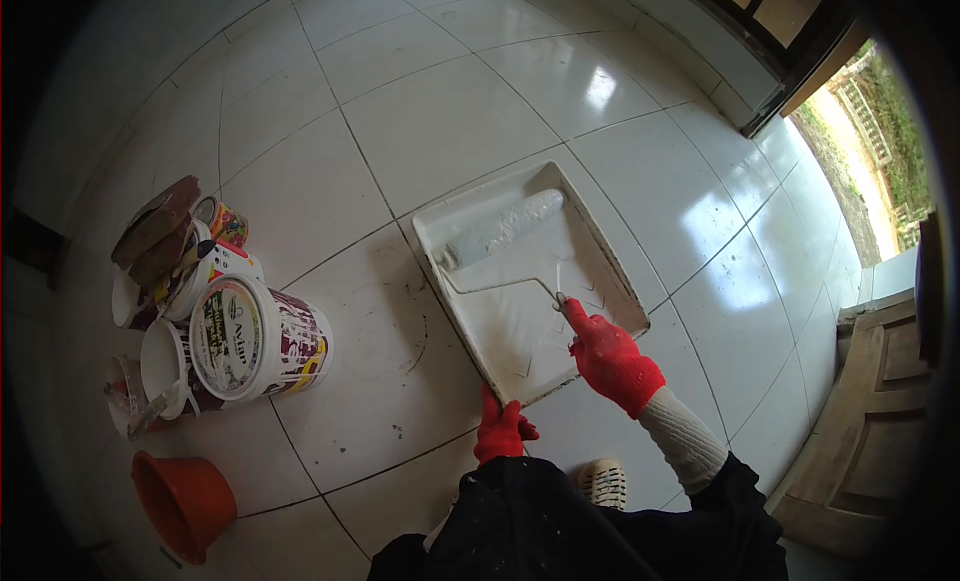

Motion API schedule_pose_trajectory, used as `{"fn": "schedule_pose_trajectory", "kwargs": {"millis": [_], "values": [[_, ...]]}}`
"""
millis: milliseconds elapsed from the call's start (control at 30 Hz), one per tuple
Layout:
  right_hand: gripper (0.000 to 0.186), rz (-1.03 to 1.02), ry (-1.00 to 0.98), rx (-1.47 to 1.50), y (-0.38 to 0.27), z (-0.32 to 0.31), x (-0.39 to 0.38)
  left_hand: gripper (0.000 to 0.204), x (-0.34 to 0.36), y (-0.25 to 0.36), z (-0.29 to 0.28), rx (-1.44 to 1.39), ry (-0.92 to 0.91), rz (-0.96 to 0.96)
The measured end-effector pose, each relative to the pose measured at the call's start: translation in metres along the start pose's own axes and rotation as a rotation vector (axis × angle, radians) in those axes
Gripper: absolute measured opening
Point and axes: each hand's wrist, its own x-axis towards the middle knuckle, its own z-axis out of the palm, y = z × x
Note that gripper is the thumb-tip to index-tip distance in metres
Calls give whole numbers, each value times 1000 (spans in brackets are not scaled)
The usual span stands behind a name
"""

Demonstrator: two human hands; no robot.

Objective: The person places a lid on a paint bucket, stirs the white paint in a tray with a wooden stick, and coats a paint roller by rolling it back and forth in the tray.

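A paint roller [505,229] with a white, paint-coated sleeve rests in the deep far end of a white paint tray [480,356]. Its bent wire frame runs back over the ribbed slope to my right hand [612,359], in a red glove, which is closed around the handle with the index finger stretched along it. My left hand [502,429], also red-gloved, holds the tray's near corner, its fingers partly hidden by the rim and my dark clothing. White paint coats the tray, and its edges are stained.
Left of the tray stand a large lidded paint bucket [300,341], several smaller pails and cans, and an orange basin [190,506]. My shoe [603,484] is just behind the tray. A wooden door [880,421] and an open doorway [860,151] are at the right.
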Motion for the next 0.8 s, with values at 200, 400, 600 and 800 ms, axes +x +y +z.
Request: {"fn": "schedule_pose_trajectory", "kwargs": {"millis": [200, 400, 600, 800], "values": [[59, 120, -46, -29, -10, -6, -40, 76, 1, -2, -2, 12, -24, 19], [59, 156, -39, -89, -22, -15, -85, 65, -13, -3, 11, -57, 31, 75], [58, 191, -75, -67, -31, -24, -127, 68, -10, -13, 7, -137, 32, 51], [58, 226, -153, -119, -38, -42, -163, 66, -18, -19, 0, -132, -6, 41]]}}
